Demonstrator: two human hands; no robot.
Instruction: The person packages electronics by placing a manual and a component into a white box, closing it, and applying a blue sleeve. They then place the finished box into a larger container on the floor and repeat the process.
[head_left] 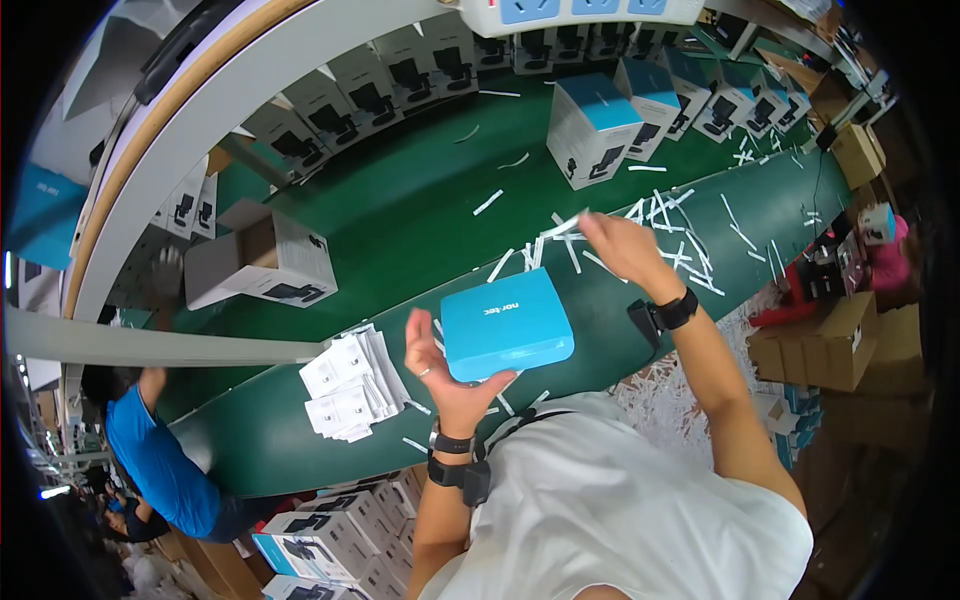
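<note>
In front of my body a box with a blue top (508, 318) is held at a tilt over the green table. My left hand (450, 375) grips its near left side, the thumb along the lower edge and the fingers at the left. Up and to the right of the box, my right hand (622, 248) pinches a thin white strip (568, 226) that sticks out from the fingertips toward the left. Many similar loose strips (680, 240) lie scattered about this hand. To the left of my left hand sits a pile of white printed leaflets (352, 385).
White cartons with blue tops (592, 130) line the far right; more cartons (370, 85) stand at the back. An open carton (262, 255) sits left, near a grey post (190, 343). A person in blue (165, 460) works at the left. Stacked boxes (340, 540) stand below the table edge.
</note>
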